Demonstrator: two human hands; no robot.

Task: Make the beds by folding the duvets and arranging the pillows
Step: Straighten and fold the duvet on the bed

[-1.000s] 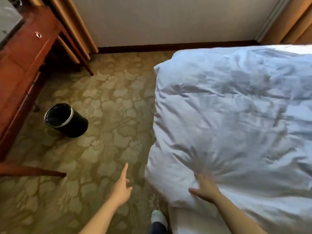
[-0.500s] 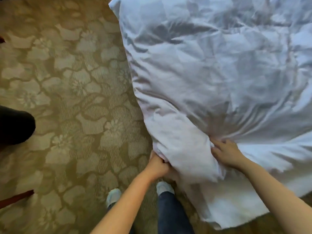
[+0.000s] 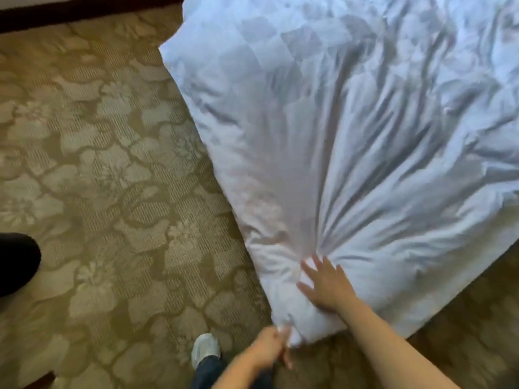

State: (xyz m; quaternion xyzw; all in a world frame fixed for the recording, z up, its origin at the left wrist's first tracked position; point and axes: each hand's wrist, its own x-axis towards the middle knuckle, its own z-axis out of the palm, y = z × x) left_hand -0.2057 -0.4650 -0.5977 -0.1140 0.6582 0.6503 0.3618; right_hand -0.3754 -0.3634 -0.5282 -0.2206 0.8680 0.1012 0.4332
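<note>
Now duvet [image 3: 351, 141] corner sits pinched by left hand [image 3: 271, 346], under right hand [image 3: 327, 286].

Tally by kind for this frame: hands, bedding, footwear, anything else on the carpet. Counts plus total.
Hands: 2, left hand pinching the duvet corner, right hand flat on it
Duvets: 1, white
Shoes: 1, white shoe
Other: 1, black object, cut off at the left edge
Total: 5
</note>
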